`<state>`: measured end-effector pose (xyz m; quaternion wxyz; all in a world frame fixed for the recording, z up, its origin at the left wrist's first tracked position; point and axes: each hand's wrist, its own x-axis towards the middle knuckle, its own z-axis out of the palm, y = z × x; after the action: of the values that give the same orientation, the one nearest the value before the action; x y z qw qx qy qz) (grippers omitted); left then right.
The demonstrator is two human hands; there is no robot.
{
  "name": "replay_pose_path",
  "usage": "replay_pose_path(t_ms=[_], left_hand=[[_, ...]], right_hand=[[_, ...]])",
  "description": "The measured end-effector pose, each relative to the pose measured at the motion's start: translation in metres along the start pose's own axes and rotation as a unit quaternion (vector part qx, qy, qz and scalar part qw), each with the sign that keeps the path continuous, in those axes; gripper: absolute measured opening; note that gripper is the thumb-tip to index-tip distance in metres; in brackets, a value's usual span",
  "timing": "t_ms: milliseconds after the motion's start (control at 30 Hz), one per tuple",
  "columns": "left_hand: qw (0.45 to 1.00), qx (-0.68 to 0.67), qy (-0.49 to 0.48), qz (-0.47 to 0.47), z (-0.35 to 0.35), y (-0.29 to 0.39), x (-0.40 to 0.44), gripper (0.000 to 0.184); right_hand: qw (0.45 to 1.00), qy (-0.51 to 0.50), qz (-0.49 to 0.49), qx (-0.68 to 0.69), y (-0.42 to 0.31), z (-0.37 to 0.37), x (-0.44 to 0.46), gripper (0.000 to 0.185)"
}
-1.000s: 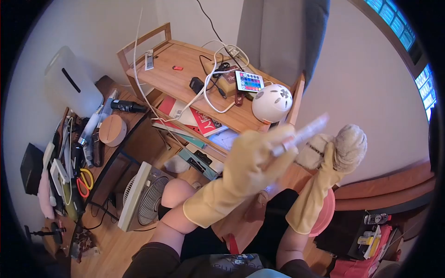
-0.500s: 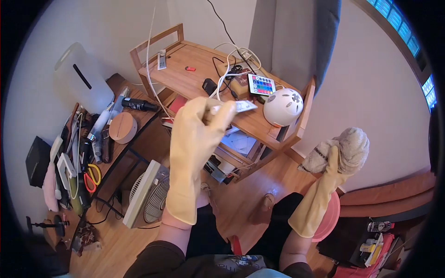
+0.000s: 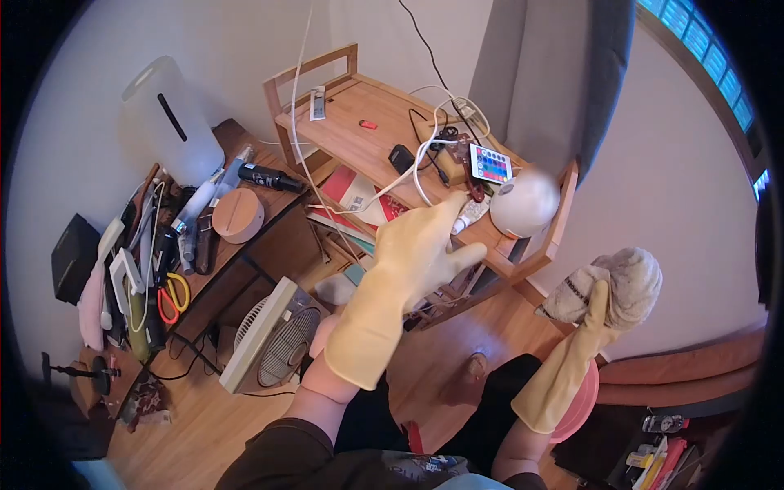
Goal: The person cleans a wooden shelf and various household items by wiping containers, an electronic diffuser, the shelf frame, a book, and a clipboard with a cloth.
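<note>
My left hand (image 3: 425, 249), in a cream rubber glove, reaches over the front edge of the wooden shelf cart (image 3: 371, 94). Its thumb and forefinger are spread apart. Just beyond the fingertips lies a white tube (image 3: 472, 214) with print on it, beside a small dark red object (image 3: 477, 193). A white dome-shaped lamp (image 3: 527, 204) sits right of the tube, its surface blurred. Behind them is a white remote control (image 3: 490, 163) with coloured buttons. My right hand (image 3: 600, 314), gloved likewise, grips a bunched grey cloth (image 3: 625, 286) out to the right, above a pink basin (image 3: 580, 404).
White and black cables (image 3: 425, 151) tangle across the cart top. At left, a low table carries scissors (image 3: 173, 298), a round wooden-topped box (image 3: 238, 216), a black bottle (image 3: 271, 177) and a tall white container (image 3: 171, 114). A box fan (image 3: 273, 339) stands on the floor.
My left hand has moved right and down to the cart top, and the white tube it held now lies there, its fingers apart. My right hand still holds the cloth. The view has shifted slightly.
</note>
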<state>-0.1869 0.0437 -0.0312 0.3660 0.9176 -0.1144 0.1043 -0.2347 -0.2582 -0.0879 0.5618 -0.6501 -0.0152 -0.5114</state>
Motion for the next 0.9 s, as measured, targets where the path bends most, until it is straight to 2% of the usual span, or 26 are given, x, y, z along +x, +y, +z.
replay_pose_path(t_ms=[33, 167, 233, 267, 333, 433, 467, 500, 533, 567, 600, 633, 700, 733, 767, 800, 833, 900], left_hand=[[0.997, -0.039, -0.063, -0.004, -0.011, 0.002, -0.002, 0.054], [0.995, -0.099, -0.015, -0.011, -0.028, -0.005, -0.006, 0.047], [0.974, -0.225, 0.008, -0.03, -0.033, -0.008, -0.006, 0.038], [0.973, -0.227, 0.012, -0.03, -0.037, -0.009, -0.006, 0.038], [0.948, -0.281, 0.108, -0.105, -0.046, -0.011, -0.004, 0.037], [0.921, -0.284, 0.228, -0.135, -0.044, -0.045, 0.008, 0.035], [0.899, -0.293, 0.314, -0.077, -0.034, -0.061, 0.018, 0.029], [0.898, -0.296, 0.317, -0.075, -0.036, -0.071, 0.023, 0.029], [0.92, -0.132, 0.363, -0.064, -0.04, -0.08, 0.027, 0.027], [0.915, 0.038, 0.399, -0.053, -0.042, -0.087, 0.032, 0.028], [0.919, 0.066, 0.387, -0.039, -0.044, -0.092, 0.043, 0.033], [0.919, 0.066, 0.388, -0.038, -0.047, -0.094, 0.058, 0.033], [0.956, 0.159, 0.226, -0.099, -0.056, -0.096, 0.095, 0.034], [0.956, 0.16, 0.227, -0.098, -0.055, -0.107, 0.117, 0.034], [0.945, 0.266, 0.188, 0.005, -0.05, -0.123, 0.14, 0.031], [0.913, 0.367, 0.144, 0.106, -0.047, -0.135, 0.157, 0.029], [0.912, 0.371, 0.143, 0.106, -0.048, -0.141, 0.167, 0.029], [0.915, 0.393, -0.091, 0.006, -0.052, -0.14, 0.177, 0.028]], right_hand=[[1.0, -0.008, -0.008, -0.014, -0.002, 0.0, -0.001, 0.054], [0.999, -0.03, -0.002, 0.016, -0.009, 0.005, -0.003, 0.055], [0.999, -0.037, -0.02, 0.012, -0.014, 0.009, -0.001, 0.055], [0.999, -0.039, -0.038, 0.006, -0.018, 0.013, 0.0, 0.055], [0.997, -0.045, -0.061, 0.034, -0.026, 0.024, 0.007, 0.054], [0.991, -0.039, -0.101, 0.08, -0.052, 0.054, 0.021, 0.052], [0.988, -0.03, -0.115, 0.1, -0.061, 0.065, 0.029, 0.052], [0.987, -0.03, -0.12, 0.101, -0.065, 0.072, 0.037, 0.052], [0.99, -0.049, -0.111, 0.073, -0.068, 0.077, 0.045, 0.053], [0.992, -0.068, -0.101, 0.044, -0.07, 0.084, 0.053, 0.054], [0.984, -0.112, -0.128, 0.058, -0.078, 0.1, 0.057, 0.055], [0.983, -0.148, -0.073, 0.077, -0.079, 0.111, 0.056, 0.055], [0.97, -0.215, 0.047, 0.104, -0.082, 0.128, 0.048, 0.054], [0.977, -0.203, 0.045, 0.051, -0.049, 0.126, 0.045, 0.057], [0.981, -0.191, 0.044, -0.003, -0.017, 0.124, 0.043, 0.059], [0.968, -0.196, 0.077, 0.133, -0.071, 0.143, 0.035, 0.063], [0.968, -0.195, 0.08, 0.136, -0.07, 0.144, 0.034, 0.063], [0.982, -0.14, 0.097, 0.082, -0.067, 0.144, 0.032, 0.068]])
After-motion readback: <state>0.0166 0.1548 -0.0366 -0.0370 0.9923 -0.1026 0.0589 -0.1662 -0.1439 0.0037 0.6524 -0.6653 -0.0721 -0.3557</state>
